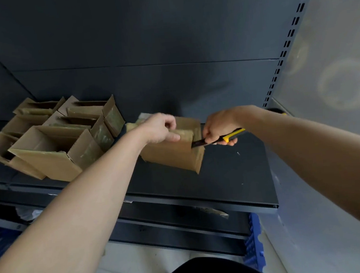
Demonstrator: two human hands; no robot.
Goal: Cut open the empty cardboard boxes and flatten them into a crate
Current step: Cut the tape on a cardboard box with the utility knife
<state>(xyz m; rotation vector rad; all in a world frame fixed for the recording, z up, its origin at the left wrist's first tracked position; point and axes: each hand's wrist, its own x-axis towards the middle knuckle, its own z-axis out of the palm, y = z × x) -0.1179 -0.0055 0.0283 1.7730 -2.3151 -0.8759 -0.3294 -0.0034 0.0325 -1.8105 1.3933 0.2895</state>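
From the head camera we see the job in its cutting stage. The left hand [162,128] grips the top edge of one cardboard box [172,156], fingers curled over the rim and thumb along the near face, steadying it on the dark metal shelf [232,175]. The right hand [219,128] is clenched round the yellow-and-black handle of a utility knife [232,136], whose blade meets the box at its upper right corner, where the side panel joins the front. We judge this cut as barely begun, since the box keeps its full shape.

To the left on the same shelf a cluster of open boxes [51,147] stands upright with flaps raised, none of them slit or flattened as far as we can tell. A blue crate [253,238] shows only as a sliver below the shelves at the lower right, and we cannot see whether any cardboard lies in it. We reckon most of the work is left.
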